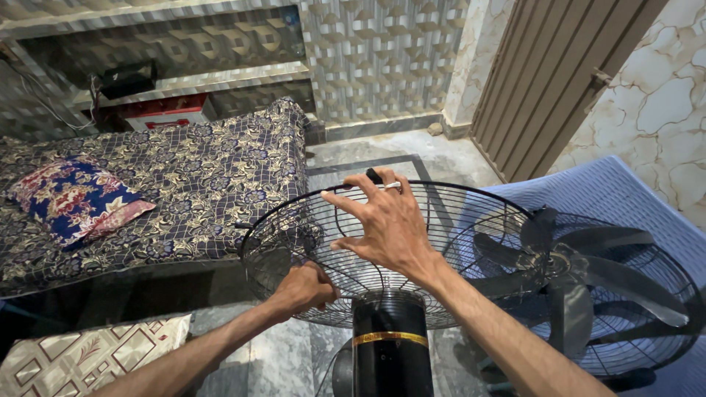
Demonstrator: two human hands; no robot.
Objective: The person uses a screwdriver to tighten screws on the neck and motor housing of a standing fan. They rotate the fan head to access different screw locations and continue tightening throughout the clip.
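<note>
Beside a floral-covered bed (184,184), the left hand (305,288) grips the wire fan guard (471,213) rim, steadying it; the right hand (386,220), fingers spread, pinches a small tool (381,180) at its far edge.

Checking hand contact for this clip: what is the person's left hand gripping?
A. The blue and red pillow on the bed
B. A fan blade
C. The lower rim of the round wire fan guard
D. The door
C: the left hand is closed on the lower rim of the wire fan guard, while the right hand reaches over its top edge.
</note>
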